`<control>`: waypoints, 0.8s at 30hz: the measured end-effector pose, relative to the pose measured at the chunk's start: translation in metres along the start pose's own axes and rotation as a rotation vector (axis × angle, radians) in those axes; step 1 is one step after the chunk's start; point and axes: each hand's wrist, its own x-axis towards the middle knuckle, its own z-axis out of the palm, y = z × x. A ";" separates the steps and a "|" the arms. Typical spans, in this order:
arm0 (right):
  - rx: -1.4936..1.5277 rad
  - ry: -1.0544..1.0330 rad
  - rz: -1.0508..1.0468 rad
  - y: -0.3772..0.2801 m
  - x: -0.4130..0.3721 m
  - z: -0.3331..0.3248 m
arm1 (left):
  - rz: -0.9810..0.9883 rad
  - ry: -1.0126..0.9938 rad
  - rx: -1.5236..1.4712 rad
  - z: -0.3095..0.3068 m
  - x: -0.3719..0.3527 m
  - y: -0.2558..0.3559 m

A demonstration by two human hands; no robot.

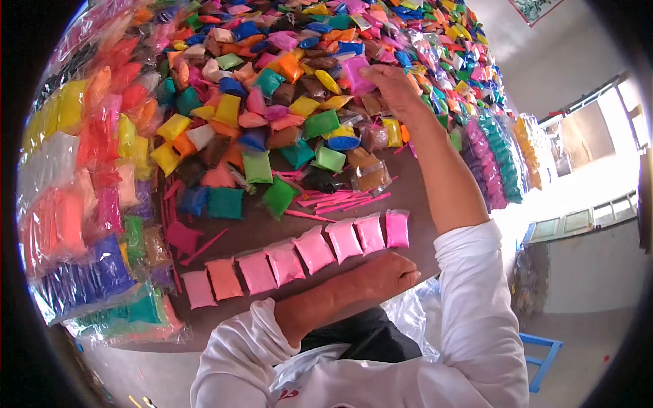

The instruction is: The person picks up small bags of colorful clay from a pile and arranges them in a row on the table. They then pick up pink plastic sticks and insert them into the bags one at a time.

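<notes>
My right hand (394, 87) is raised at the heap of coloured packets (286, 85), its fingers closed on a magenta packet (356, 75). Near the table's front edge lies my left hand (390, 273), curled up just below the right end of a row of packets; whether anything is inside it is hidden. The row runs side by side and slants up to the right. It holds several pink packets (313, 249), an orange-pink one (224, 279) near the left end and a brighter pink one (397, 229) at the right end.
Pink plastic strips (347, 200) lie between the heap and the row. Bundled packets in clear bags (75, 211) are stacked along the left. More bagged bundles (502, 160) stand at the right, by a window. A blue frame (542, 360) is at the lower right.
</notes>
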 end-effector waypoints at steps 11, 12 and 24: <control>-0.112 0.084 0.068 0.011 0.003 -0.002 | 0.061 -0.002 -0.036 0.001 0.000 -0.005; -0.262 0.140 -0.003 0.016 0.008 -0.003 | 0.057 -0.003 -0.041 0.001 0.000 -0.004; -0.791 -0.128 -0.628 -0.015 -0.023 0.104 | 0.083 0.031 -0.069 0.000 0.001 -0.002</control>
